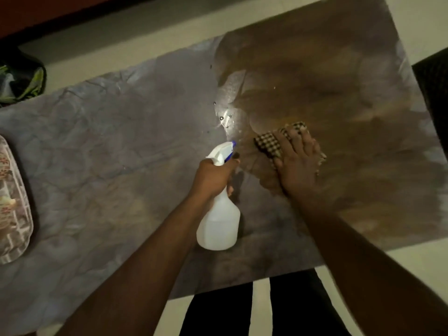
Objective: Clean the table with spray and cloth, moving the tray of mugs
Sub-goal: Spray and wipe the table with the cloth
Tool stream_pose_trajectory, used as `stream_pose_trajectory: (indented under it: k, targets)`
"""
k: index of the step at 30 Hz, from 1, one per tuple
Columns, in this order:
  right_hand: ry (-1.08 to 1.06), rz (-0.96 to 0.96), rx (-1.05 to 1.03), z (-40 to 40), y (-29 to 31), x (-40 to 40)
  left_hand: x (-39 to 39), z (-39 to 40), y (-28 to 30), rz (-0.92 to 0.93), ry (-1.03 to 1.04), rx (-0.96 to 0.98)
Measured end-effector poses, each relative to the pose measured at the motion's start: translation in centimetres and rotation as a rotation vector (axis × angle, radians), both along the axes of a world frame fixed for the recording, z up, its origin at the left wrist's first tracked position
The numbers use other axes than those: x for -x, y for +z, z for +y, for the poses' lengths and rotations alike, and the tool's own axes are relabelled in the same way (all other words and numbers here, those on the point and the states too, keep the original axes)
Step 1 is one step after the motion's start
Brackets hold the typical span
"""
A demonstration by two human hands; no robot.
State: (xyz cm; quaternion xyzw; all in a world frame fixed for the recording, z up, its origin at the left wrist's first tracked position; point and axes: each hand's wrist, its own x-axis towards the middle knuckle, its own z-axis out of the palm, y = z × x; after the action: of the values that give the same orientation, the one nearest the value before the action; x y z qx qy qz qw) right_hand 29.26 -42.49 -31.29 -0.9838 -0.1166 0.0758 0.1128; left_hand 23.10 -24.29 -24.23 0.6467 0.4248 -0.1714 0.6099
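Head view, frame centre: the left hand (213, 177) grips the white spray bottle (219, 220) at its neck, the sensible hold, since the part-filled plastic body looks light and slippery. Beyond it at centre right, the right hand (297, 163) presses flat-fingered on the soft checked cloth (269, 146), which lies on the wet bench (121, 154); tray (13, 204) at left edge.

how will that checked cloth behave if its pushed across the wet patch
The checked cloth probably stays floppy: it lies bunched flat under the right hand. It likely drags rather than slides, soaking up droplets on the table. Likely light, though heavier once damp.
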Motion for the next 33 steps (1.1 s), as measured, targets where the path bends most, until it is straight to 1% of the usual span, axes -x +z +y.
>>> stream_pose_trajectory:
  k: [1,2,3,5,6,7,8,9,11,12,13,14,15,16,17,18,19,21,23,24,25,26,28,29,30,31,33]
  targets:
    - [-0.063,-0.005,-0.038,1.7,0.1,0.7,0.5,-0.6,0.0,0.000,-0.007,-0.018]
    - [-0.038,-0.005,-0.080,3.0,0.2,1.8,1.1,-1.1,-0.1,0.011,-0.013,-0.030]
    - [0.084,-0.002,-0.101,3.7,0.0,3.3,1.6,-1.4,-0.2,0.026,-0.017,-0.033]
    - [0.405,-0.041,-0.056,1.9,-0.9,7.0,2.9,-1.8,-0.2,0.044,-0.041,-0.026]
    - [0.499,-0.066,-0.027,-0.4,-1.2,8.1,3.5,-2.1,-0.2,0.046,-0.041,-0.022]
    - [0.514,-0.074,-0.016,-2.8,-1.4,8.5,4.3,-2.4,0.0,0.044,-0.028,-0.031]
    - [0.465,-0.074,-0.018,-4.7,-1.7,8.3,5.0,-2.7,0.2,0.043,-0.010,-0.043]
    - [0.360,-0.060,-0.019,-6.0,-1.6,8.1,5.8,-3.1,0.4,0.044,0.006,-0.053]
    - [0.092,-0.021,-0.021,-5.2,-1.0,7.9,7.3,-4.1,0.7,0.049,0.027,-0.059]
    - [0.004,0.010,-0.041,-3.6,-0.5,8.6,8.2,-4.6,0.8,0.058,0.035,-0.054]
    - [0.007,0.028,-0.055,-2.2,-0.1,9.8,8.8,-4.9,0.9,0.064,0.045,-0.046]
    - [0.116,0.024,-0.071,-1.5,0.0,11.6,9.5,-5.4,1.0,0.073,0.054,-0.048]
    - [0.279,0.006,-0.070,-1.9,-0.2,13.5,10.2,-5.8,1.0,0.086,0.063,-0.061]
    - [0.438,-0.020,-0.038,-3.4,-0.4,14.9,10.8,-6.0,0.9,0.096,0.069,-0.070]
    - [0.534,-0.047,-0.008,-5.6,-0.6,15.7,11.4,-6.2,0.9,0.104,0.075,-0.071]
    - [0.550,-0.060,0.013,-7.6,-0.6,15.6,11.9,-6.3,0.8,0.108,0.077,-0.066]
    - [0.493,-0.069,0.030,-9.1,-0.9,15.2,12.5,-6.3,0.8,0.114,0.076,-0.051]
    - [0.238,-0.050,0.045,-9.9,-1.0,13.6,13.1,-6.2,0.5,0.117,0.066,-0.019]
    - [-0.035,-0.043,0.014,-7.4,-0.9,12.9,13.5,-6.1,0.1,0.101,0.071,-0.028]
    - [-0.080,-0.044,-0.012,-5.5,-0.7,13.4,13.9,-6.0,-0.2,0.084,0.073,-0.051]
    - [-0.025,-0.059,-0.042,-3.9,-0.5,14.5,14.3,-6.0,-0.3,0.061,0.073,-0.063]
    - [0.120,-0.079,-0.073,-2.9,-0.4,16.2,14.9,-6.0,-0.4,0.034,0.064,-0.059]
    - [0.445,-0.125,-0.096,-4.0,-0.8,19.9,15.8,-6.1,-0.5,0.019,0.037,-0.048]
    - [0.516,-0.128,-0.084,-5.5,-0.7,20.8,16.1,-5.9,-0.5,0.039,0.036,-0.047]
    - [0.506,-0.110,-0.070,-7.0,-0.8,20.7,16.5,-5.6,-0.5,0.063,0.048,-0.041]
    - [0.432,-0.098,-0.054,-8.0,-1.2,20.3,16.9,-5.2,-0.5,0.084,0.066,-0.040]
    - [0.124,-0.078,0.002,-7.5,-1.0,19.2,17.5,-4.7,-0.7,0.083,0.080,-0.057]
